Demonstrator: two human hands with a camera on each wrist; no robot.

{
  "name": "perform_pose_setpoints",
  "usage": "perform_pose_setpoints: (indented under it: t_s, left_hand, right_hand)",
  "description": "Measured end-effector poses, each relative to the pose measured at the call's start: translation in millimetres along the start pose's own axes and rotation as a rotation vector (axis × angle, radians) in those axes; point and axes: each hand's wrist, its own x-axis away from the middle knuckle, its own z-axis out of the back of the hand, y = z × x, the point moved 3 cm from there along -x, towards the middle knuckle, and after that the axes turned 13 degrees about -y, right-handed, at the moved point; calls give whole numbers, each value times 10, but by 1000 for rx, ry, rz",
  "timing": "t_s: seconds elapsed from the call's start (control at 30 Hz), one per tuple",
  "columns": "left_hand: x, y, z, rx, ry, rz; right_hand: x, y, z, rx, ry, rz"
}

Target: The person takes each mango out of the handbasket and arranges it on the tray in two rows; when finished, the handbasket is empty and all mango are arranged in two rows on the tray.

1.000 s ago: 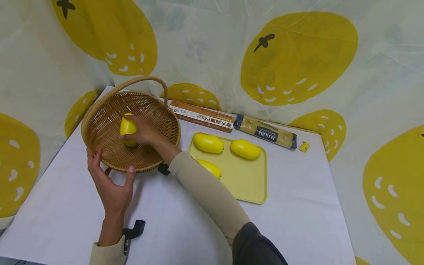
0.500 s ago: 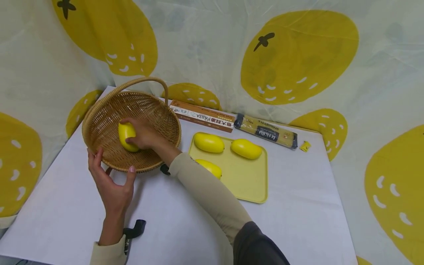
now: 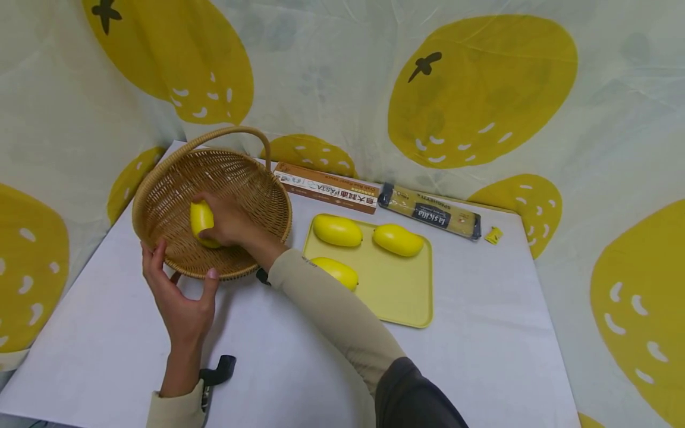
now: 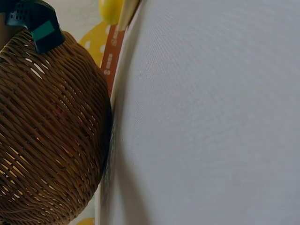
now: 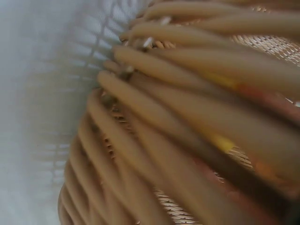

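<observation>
A round wicker basket (image 3: 267, 202) with an arched handle stands at the table's left side. At its near-left rim my left hand (image 3: 184, 309) holds the basket, thumb and fingers spread along the edge. My right hand (image 3: 227, 220) reaches over the rim and grips a yellow mango (image 3: 200, 220) low inside the basket; part of the mango is hidden behind the fingers. The left wrist view has the basket's woven outer wall (image 4: 51, 136) close up. In the right wrist view the woven strands (image 5: 154, 108) fill much of the frame, with yellow and reddish patches between them.
Three mangoes, among them one at the back right (image 3: 397, 240), lie on a yellow tray (image 3: 396, 297) right of the basket. Behind it are a pasta box (image 3: 326, 187) and a spaghetti pack (image 3: 430, 213). A small yellow packet (image 3: 493, 236) lies at the right.
My right hand has lowered the mango toward the basket's bottom, and the mango has turned slightly. The left hand keeps its place on the rim.
</observation>
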Motion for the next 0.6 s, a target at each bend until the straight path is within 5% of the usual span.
perform_pose_setpoints:
  t_s: [0.33,0.6]
  left_hand:
    - [3,3,-10,16,0,4]
    - [3,-5,8,5,-2,12]
  right_hand:
    - [22,1,-3,-17,13,-14]
    - [86,8,42,-50,16,69]
